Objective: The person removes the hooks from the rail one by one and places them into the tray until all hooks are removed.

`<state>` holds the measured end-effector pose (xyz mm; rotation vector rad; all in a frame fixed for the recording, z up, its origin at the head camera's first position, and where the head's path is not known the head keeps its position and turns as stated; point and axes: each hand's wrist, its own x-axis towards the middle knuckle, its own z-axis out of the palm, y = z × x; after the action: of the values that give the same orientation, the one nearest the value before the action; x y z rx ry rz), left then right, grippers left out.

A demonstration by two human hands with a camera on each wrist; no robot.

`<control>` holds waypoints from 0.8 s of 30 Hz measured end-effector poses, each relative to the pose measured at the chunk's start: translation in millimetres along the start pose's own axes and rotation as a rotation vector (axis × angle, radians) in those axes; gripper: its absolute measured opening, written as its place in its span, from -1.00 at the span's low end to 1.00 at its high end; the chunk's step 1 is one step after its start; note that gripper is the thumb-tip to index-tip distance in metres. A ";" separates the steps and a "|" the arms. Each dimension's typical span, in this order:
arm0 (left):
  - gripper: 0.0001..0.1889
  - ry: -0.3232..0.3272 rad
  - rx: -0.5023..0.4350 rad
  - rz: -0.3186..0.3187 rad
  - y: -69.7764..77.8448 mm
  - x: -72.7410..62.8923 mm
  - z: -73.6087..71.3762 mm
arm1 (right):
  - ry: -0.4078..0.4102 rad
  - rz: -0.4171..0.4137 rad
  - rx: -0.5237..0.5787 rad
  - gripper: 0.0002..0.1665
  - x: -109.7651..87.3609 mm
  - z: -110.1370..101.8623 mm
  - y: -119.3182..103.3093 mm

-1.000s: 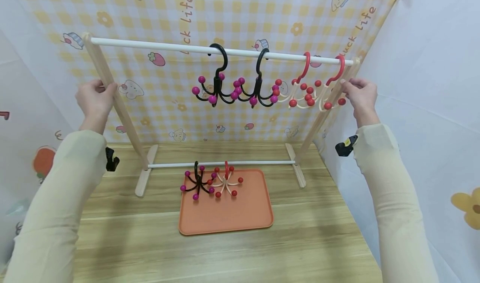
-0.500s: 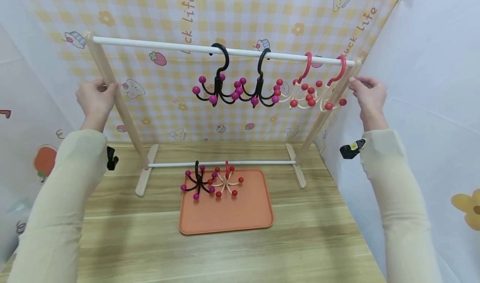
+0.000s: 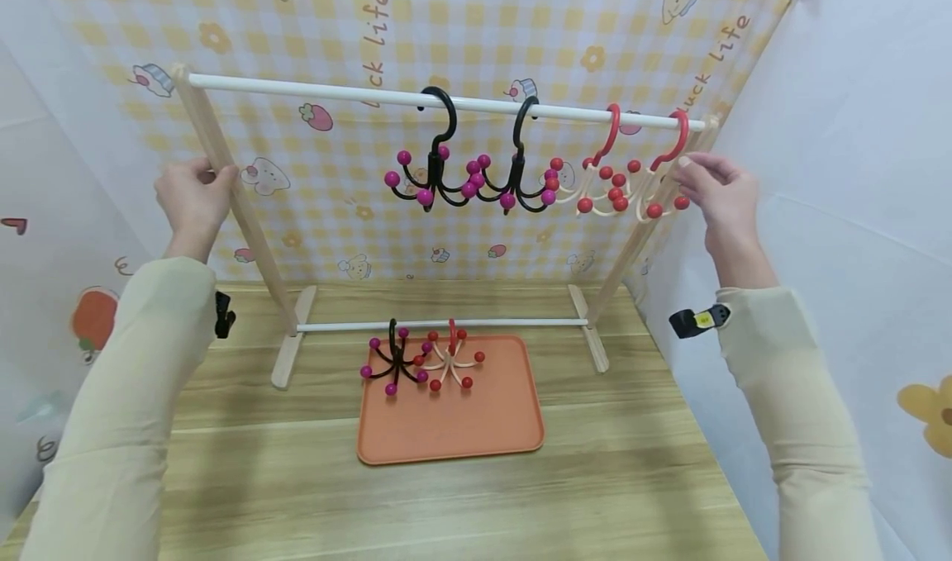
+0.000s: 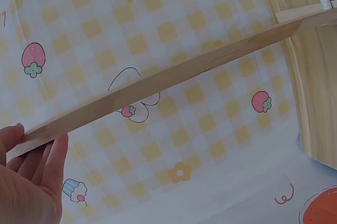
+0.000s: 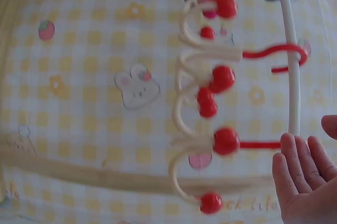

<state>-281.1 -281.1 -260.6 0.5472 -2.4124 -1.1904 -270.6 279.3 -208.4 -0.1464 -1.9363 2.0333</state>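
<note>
In the head view, the rack stands on the table [image 3: 297, 478] before a checked cloth [image 3: 327, 49]. The left hand [image 3: 195, 202] pinches the left post [image 3: 256, 245] between thumb and fingers, below the top rod [image 3: 297, 88]. The right hand [image 3: 725, 193] is at the right post [image 3: 630, 255], its fingers loose and gripping nothing; I cannot tell if they touch the wood. Just beside these fingertips hangs the outer red-hooked hanger [image 3: 675, 144]; next along the rod come the inner red-hooked hanger [image 3: 610, 138] and two black hangers [image 3: 435, 168], all well apart from the left hand. Well below both hands, a black hanger and a red-hooked one lie on the tray [image 3: 461, 429]. On the cloth, "luck life" [image 3: 725, 61] is readable at right; nearer the middle, the same writing is partly covered. A yellow label [image 3: 702, 320] at the right wrist is too small to read.

In the left wrist view, the left post slants away from the left hand, thumb on one side, fingers on the other.

In the right wrist view, the right hand's fingers are extended, thumb apart, in front of the top rod's end. The outer red-hooked hanger is just beside them. Blurred "life" shows at the bottom.
</note>
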 end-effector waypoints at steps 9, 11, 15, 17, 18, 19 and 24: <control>-0.53 -0.003 0.002 0.001 -0.2 0.4 -0.5 | -0.227 -0.038 0.026 -0.72 -22.9 39.8 19.8; -0.53 -0.002 -0.002 -0.003 -0.1 0.6 -0.4 | -0.266 -0.036 0.020 -0.76 -26.4 50.3 24.3; -0.53 0.001 0.003 -0.002 0.2 1.2 -0.5 | -0.347 -0.013 -0.021 -0.75 -33.4 69.7 31.2; -0.54 0.003 0.008 0.002 0.2 1.6 -0.4 | -0.382 -0.012 -0.045 -0.70 -36.3 79.0 32.7; -0.53 0.002 0.010 0.003 0.1 1.7 -0.3 | -0.396 -0.013 -0.058 -0.65 -37.6 83.3 32.9; -0.54 0.003 0.011 0.005 0.1 1.7 -0.2 | -0.407 -0.018 -0.070 -0.62 -38.6 87.6 32.6; -0.54 0.005 0.008 0.007 -0.8 1.4 -0.1 | -0.451 -0.048 -0.084 -0.55 -40.7 107.9 27.0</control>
<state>-282.0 -282.3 -261.0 0.5435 -2.4137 -1.1754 -268.8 163.6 -233.3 0.3669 -2.2578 2.0863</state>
